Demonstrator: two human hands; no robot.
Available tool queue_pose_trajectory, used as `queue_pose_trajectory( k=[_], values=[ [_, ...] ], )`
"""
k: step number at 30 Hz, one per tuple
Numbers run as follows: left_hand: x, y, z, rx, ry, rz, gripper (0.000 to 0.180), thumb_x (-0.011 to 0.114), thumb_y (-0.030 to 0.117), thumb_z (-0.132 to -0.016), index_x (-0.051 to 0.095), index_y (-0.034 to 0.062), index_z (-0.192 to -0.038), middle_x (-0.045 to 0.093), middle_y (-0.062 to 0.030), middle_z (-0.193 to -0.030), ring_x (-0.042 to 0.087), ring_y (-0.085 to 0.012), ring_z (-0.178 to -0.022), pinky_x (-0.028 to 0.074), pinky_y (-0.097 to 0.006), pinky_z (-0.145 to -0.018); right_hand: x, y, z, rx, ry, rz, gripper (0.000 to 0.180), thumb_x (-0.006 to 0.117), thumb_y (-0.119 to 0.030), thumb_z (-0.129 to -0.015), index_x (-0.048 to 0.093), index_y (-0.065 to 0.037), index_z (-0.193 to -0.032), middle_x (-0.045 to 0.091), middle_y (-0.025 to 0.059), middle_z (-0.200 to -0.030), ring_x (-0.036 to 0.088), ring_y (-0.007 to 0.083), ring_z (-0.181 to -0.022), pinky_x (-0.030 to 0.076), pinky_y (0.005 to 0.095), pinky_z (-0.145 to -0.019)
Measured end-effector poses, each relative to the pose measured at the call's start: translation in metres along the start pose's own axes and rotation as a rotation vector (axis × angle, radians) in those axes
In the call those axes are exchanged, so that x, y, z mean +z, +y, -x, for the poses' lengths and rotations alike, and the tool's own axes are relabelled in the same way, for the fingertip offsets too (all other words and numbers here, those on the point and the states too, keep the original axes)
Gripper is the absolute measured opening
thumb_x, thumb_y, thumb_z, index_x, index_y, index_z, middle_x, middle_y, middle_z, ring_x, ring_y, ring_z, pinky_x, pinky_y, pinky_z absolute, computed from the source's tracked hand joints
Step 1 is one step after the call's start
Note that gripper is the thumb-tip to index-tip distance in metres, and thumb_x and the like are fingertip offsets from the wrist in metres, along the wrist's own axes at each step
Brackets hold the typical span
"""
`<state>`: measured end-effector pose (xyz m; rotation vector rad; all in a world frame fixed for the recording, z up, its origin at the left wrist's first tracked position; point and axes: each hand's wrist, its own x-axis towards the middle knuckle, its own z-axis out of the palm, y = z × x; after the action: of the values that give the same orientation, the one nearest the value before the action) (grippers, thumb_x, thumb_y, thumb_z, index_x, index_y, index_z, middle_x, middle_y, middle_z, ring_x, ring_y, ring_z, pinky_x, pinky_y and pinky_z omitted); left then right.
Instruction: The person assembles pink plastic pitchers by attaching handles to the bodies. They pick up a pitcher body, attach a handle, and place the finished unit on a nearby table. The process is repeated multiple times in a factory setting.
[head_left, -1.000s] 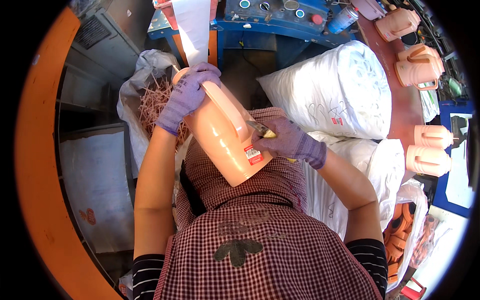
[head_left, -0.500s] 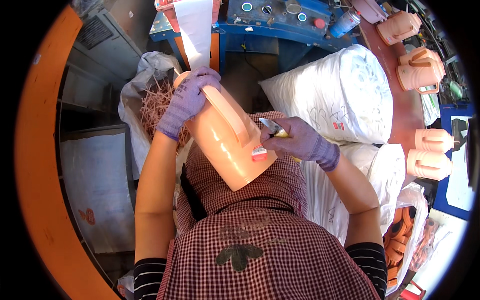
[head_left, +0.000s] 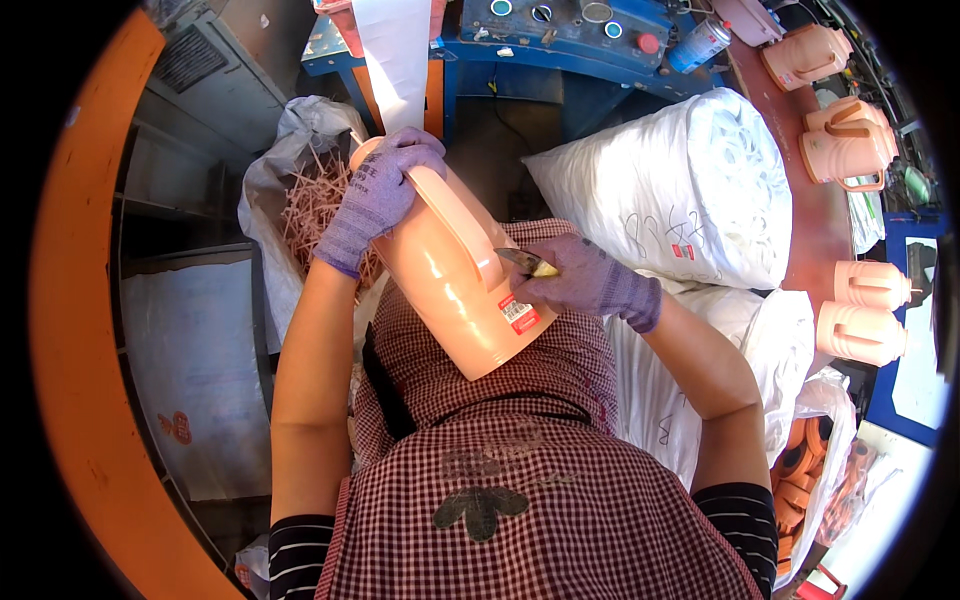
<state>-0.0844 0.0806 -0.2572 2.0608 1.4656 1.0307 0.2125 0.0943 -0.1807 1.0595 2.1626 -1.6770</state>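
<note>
One peach plastic jug body point(head_left: 455, 285) lies tilted across the person's lap at the centre of the view, its mouth end pointing to 11 o'clock and its base to 5 o'clock, with one small barcode sticker point(head_left: 519, 314) near the base. The left hand point(head_left: 378, 195), in a purple knit glove, is clenched over the jug's top end where the handle begins. The right hand point(head_left: 580, 282), also gloved in purple, grips one small knife point(head_left: 522, 262), whose blade lies against the lower end of the jug's handle.

At 10 o'clock from the jug sits one open grey sack point(head_left: 285, 185) holding a heap of thin peach plastic trimmings point(head_left: 315, 205). At 2 o'clock lie two large white sacks, the upper white sack point(head_left: 680, 190) rounded and full, the lower white sack point(head_left: 730, 380) just beneath it and touching it. Along the brown bench point(head_left: 815, 215) at 2 to 3 o'clock, four more peach jugs show: two near the top point(head_left: 850, 140) and two lower down point(head_left: 865, 310). One spray can point(head_left: 700, 42) lies at 1 o'clock on the blue machine panel point(head_left: 560, 25).
</note>
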Motion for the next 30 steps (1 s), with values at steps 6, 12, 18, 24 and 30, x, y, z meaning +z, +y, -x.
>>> queue_pose_trajectory(
  k=[6, 12, 18, 24, 30],
  values=[
    [0.002, 0.0, -0.002, 0.043, 0.015, 0.008, 0.036, 0.05, -0.006, -0.07, 0.068, 0.0083, -0.097, 0.062, -0.0098, -0.116, 0.058, -0.0324, -0.112, 0.045, -0.039, -0.101, 0.003, -0.001, -0.003, -0.091, 0.025, 0.051, 0.024, 0.068, -0.027, -0.085, 0.066, -0.004, -0.092, 0.065, 0.0096, -0.076, 0.065, 0.0176, -0.07, 0.052, 0.0323, -0.072],
    [0.001, 0.005, -0.003, 0.048, 0.003, -0.024, 0.031, 0.051, -0.005, -0.072, 0.068, 0.0076, -0.095, 0.062, -0.0095, -0.116, 0.058, -0.0318, -0.112, 0.045, -0.039, -0.099, 0.013, 0.013, -0.006, -0.158, 0.134, 0.204, 0.032, 0.067, -0.03, -0.086, 0.068, -0.003, -0.102, 0.069, 0.0171, -0.085, 0.069, 0.0279, -0.08, 0.054, 0.0369, -0.076],
    [-0.001, 0.005, 0.006, 0.017, 0.044, 0.022, 0.027, 0.052, -0.004, -0.073, 0.068, 0.007, -0.092, 0.063, -0.0097, -0.113, 0.059, -0.0319, -0.109, 0.047, -0.039, -0.096, 0.015, 0.004, 0.006, 0.079, 0.322, 0.343, 0.044, 0.074, -0.035, -0.081, 0.064, 0.0, -0.106, 0.069, 0.0195, -0.092, 0.069, 0.0329, -0.088, 0.053, 0.0402, -0.08],
    [-0.008, 0.005, 0.009, -0.036, 0.04, 0.08, 0.024, 0.052, -0.004, -0.073, 0.067, 0.0055, -0.089, 0.063, -0.0099, -0.109, 0.059, -0.0316, -0.108, 0.047, -0.039, -0.095, 0.019, 0.032, 0.018, -0.037, 0.58, 0.047, 0.055, 0.083, -0.04, -0.073, 0.062, -0.002, -0.105, 0.068, 0.0187, -0.095, 0.068, 0.0346, -0.092, 0.052, 0.0437, -0.082],
    [-0.01, 0.011, 0.012, -0.027, 0.024, 0.021, 0.027, 0.05, -0.009, -0.071, 0.066, 0.0052, -0.088, 0.062, -0.0109, -0.107, 0.059, -0.0329, -0.107, 0.047, -0.038, -0.095, 0.036, 0.007, 0.006, 0.045, 0.466, 0.228, 0.07, 0.076, -0.05, -0.077, 0.057, 0.003, -0.118, 0.067, 0.0211, -0.104, 0.067, 0.0328, -0.098, 0.052, 0.0411, -0.088]
  ],
)
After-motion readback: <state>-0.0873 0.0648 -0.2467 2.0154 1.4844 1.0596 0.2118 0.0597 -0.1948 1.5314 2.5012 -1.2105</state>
